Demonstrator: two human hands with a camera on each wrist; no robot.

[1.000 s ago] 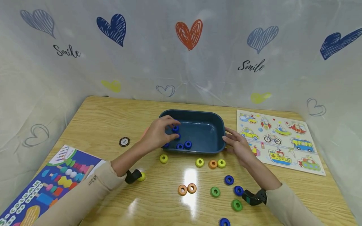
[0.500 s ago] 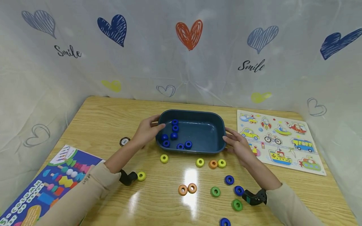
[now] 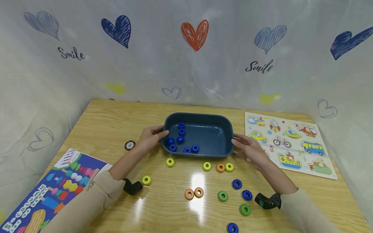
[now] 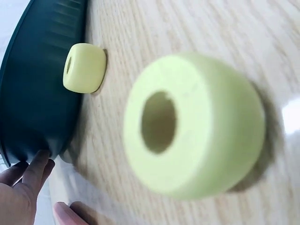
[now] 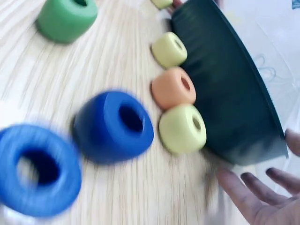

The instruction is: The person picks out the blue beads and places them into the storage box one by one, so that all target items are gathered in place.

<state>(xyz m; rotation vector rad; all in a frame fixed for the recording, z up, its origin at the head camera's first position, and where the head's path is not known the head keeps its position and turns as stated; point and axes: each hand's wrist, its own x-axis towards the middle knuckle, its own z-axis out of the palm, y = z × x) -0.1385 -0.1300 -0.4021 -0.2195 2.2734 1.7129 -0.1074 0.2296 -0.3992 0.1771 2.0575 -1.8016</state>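
Observation:
A dark teal plastic tub (image 3: 214, 137) sits near the back of the table, with several blue beads (image 3: 181, 131) gathered in its left half. My left hand (image 3: 148, 139) grips the tub's left end, thumb over the rim and fingers against the outer wall. At the right end my right hand (image 3: 253, 152) has its thumb at the rim; its fingers extend under and beside the wall in the right wrist view. Yellow beads (image 3: 207, 166) and an orange bead (image 3: 220, 167) lie just in front of the tub. A yellow bead (image 4: 225, 136) looms large in the left wrist view.
More loose beads are scattered nearer: orange (image 3: 189, 194), green (image 3: 222, 195) and blue (image 3: 247, 195). A vehicle puzzle board (image 3: 287, 145) lies at the right, a printed toy box (image 3: 55, 191) at the left. A black-rimmed chip (image 3: 129, 145) lies near my left forearm.
My left hand came out of the tub's inside, off the blue beads, and took hold of its left end. My right hand has shifted slightly outward along with its wrist.

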